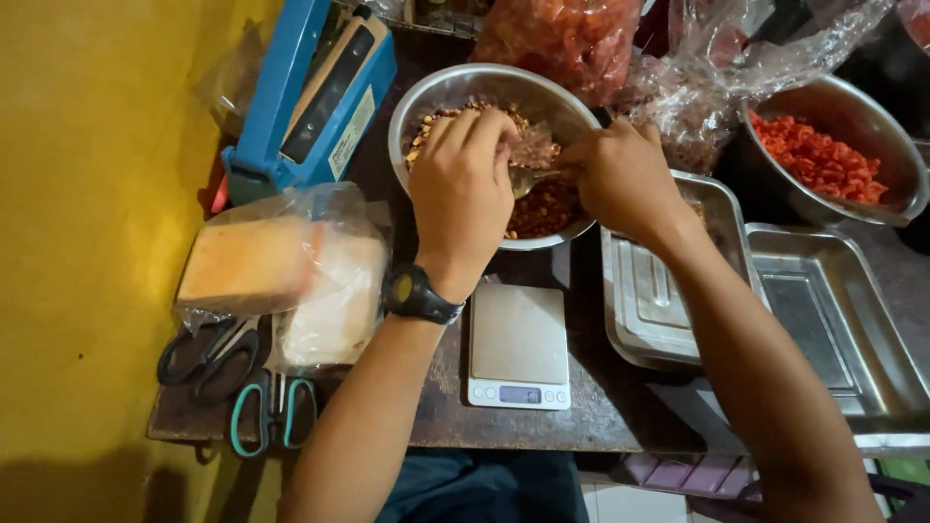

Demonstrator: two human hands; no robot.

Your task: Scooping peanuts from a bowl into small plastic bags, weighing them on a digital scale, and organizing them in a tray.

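On a cluttered dark table [581,407] by a yellow wall [87,242], left hand [463,184] pinches a clear bag [533,147], right hand [620,179] apparently grips a spoon [531,179].

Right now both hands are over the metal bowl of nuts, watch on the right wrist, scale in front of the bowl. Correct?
Not quite: the head view shows the watch on the left wrist, not the right. The rest holds: the left hand and right hand are over the metal bowl of nuts, and the scale sits in front of it.
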